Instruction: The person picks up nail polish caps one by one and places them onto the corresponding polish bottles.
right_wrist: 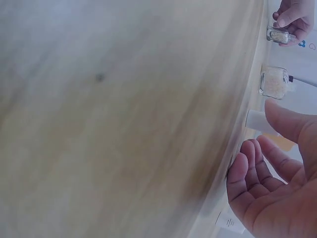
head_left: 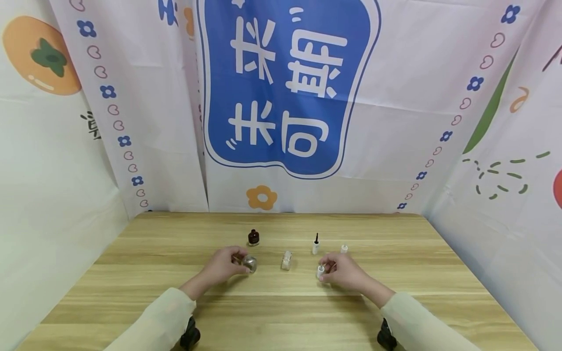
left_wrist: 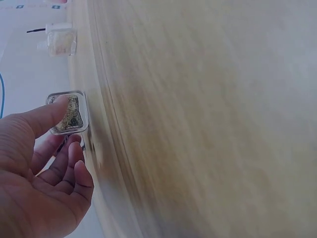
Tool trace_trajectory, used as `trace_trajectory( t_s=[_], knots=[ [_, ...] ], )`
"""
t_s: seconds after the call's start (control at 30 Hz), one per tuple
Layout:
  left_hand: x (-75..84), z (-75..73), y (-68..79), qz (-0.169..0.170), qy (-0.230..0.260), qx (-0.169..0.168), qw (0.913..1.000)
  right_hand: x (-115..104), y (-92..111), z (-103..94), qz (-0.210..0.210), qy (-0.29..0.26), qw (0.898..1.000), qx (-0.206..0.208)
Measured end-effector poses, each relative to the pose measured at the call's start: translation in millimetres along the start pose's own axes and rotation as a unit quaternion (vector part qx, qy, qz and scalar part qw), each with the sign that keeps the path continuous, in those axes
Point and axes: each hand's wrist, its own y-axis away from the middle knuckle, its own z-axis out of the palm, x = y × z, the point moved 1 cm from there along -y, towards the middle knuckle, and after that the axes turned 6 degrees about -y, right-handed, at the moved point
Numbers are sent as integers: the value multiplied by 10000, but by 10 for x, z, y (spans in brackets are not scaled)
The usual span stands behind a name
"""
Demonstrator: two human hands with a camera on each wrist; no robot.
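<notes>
My left hand (head_left: pixel 230 262) holds a small glass nail polish bottle (left_wrist: pixel 73 118) with gold glitter. The thumb lies across the glass, and the bottle is tipped with its base to the right in the head view. My right hand (head_left: pixel 344 269) has its thumb and fingers around a small white nail polish cap (head_left: pixel 321 272), low at the tabletop; its far side is partly hidden by the fingers. Between the hands stands a clear bottle (head_left: pixel 286 261) with pale contents, its neck uncapped in the right wrist view.
A dark brown bottle (head_left: pixel 253 238) stands behind my left hand. Behind my right hand are a white cap with a black brush (head_left: pixel 315 246) pointing up and another white piece (head_left: pixel 344 249). The wooden table (head_left: pixel 281 317) ends at a printed cloth backdrop (head_left: pixel 386 161).
</notes>
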Motion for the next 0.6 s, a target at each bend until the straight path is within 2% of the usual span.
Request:
trace_trajectory(
  t_s=[0.6],
  knots=[
    [-9, 6, -38, -63, 71, -41, 9999, 39, -31, 11, -2, 180, 9998, 6]
  ],
)
